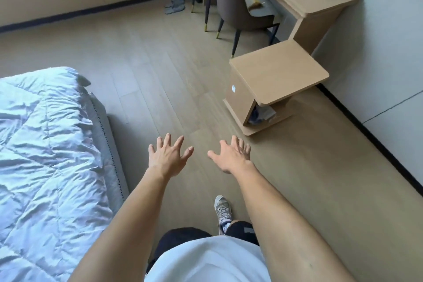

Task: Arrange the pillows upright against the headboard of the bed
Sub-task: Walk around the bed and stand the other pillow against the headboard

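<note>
The bed (107, 144) fills the left side of the head view, covered by a crumpled pale quilt (43, 155). No pillow and no headboard show in this view. My left hand (168, 155) and my right hand (231, 155) are stretched out in front of me over the wooden floor, to the right of the bed. Both are empty with the fingers spread apart. Neither hand touches the bed or anything else.
A low wooden side table (274, 80) stands on the floor ahead right, near the wall. Behind it is a wooden desk (320, 2) with bottles, and two brown chairs (231, 0) pushed up to it. Shoes (175, 5) lie by the far wall. My own foot (222, 210) is below my hands.
</note>
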